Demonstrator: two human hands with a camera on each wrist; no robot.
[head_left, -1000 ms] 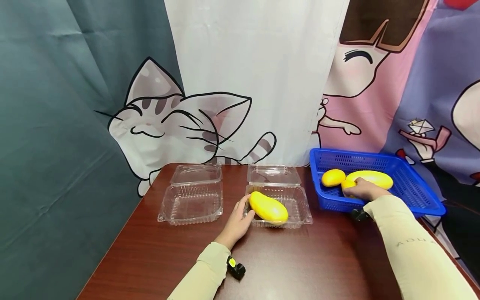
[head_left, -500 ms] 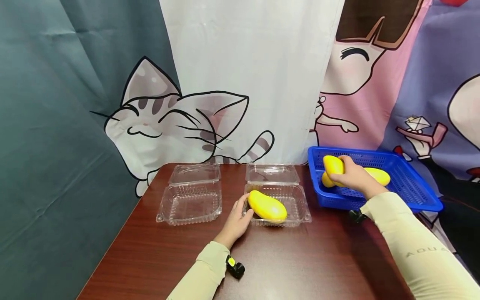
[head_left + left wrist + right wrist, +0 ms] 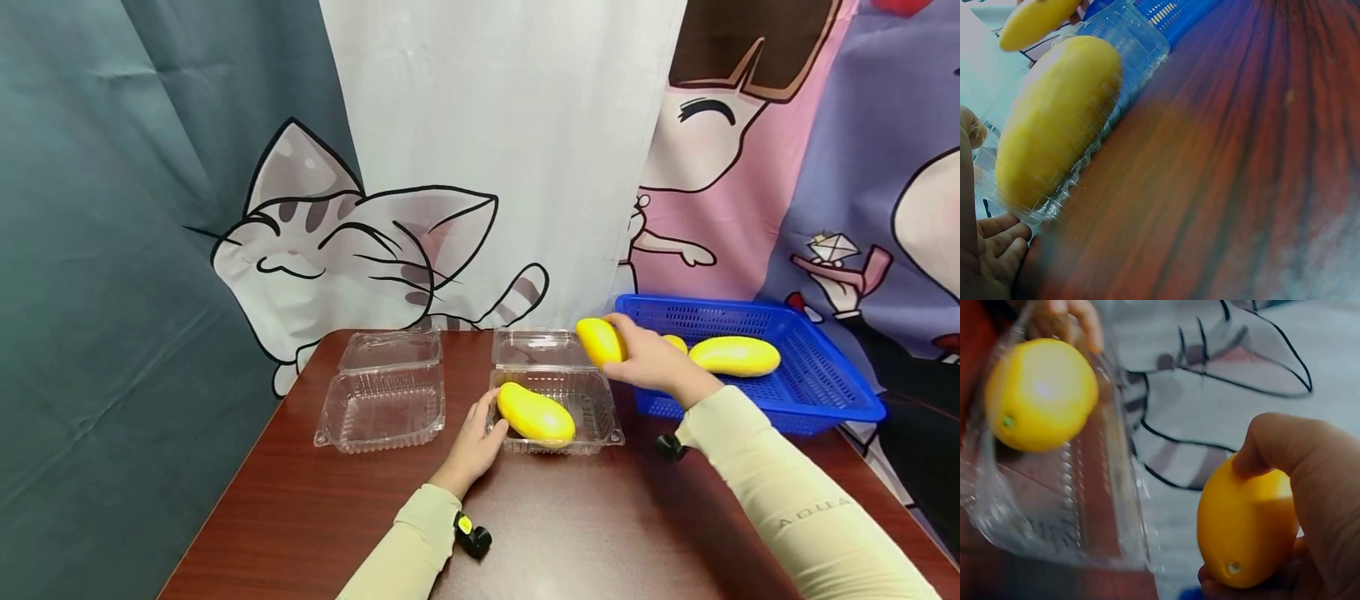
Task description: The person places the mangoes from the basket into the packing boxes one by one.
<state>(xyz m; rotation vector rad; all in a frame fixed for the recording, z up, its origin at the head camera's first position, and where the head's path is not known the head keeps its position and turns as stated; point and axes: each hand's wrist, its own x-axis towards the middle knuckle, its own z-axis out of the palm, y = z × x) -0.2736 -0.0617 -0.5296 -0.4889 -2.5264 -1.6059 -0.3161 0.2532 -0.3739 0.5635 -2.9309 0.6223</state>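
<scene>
My right hand (image 3: 645,354) holds a small yellow mango (image 3: 602,342) in the air, above the right end of a hinged clear plastic container (image 3: 596,408). In the right wrist view, thumb and fingers curve around that mango (image 3: 1244,525). A large, long yellow fruit (image 3: 536,415), shaped like a papaya, lies inside the container against its left side. My left hand (image 3: 474,437) holds the container's left end at the front corner, thumb toward the front. The left wrist view shows the large fruit (image 3: 1060,119) through the clear wall, fingertips right beside it.
A second open clear container (image 3: 386,412) stands to the left on the brown table (image 3: 555,517). At the back right, a blue plastic basket (image 3: 817,367) holds another long yellow fruit (image 3: 735,356) and a smaller one (image 3: 676,342), partly hidden. A cartoon-printed curtain (image 3: 480,125) hangs behind.
My right hand has lifted the small mango out of the blue basket and carried it left to the container. The left hand stays in place.
</scene>
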